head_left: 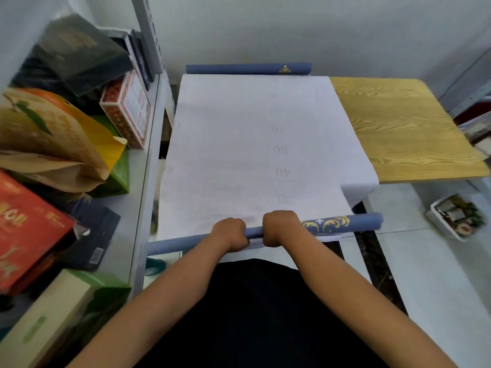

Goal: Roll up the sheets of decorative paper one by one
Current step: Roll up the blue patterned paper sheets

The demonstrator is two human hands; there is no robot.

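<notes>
A long sheet of decorative paper (247, 144) lies white side up on the table, with faint numbers printed down its middle. Its near end is wound into a blue roll (356, 221) with gold ornament, lying across the table's front edge. My left hand (231, 232) and my right hand (281, 227) grip this roll side by side near its middle, fingers curled round it. The sheet's far end curls into a second blue roll (247, 68) against the wall.
The wooden table (403, 134) shows bare yellow top to the right of the sheet. A grey shelf (143, 166) on the left holds several boxes and a paper bag (50, 139). A white tray (457, 216) of small items sits on the tiled floor at right.
</notes>
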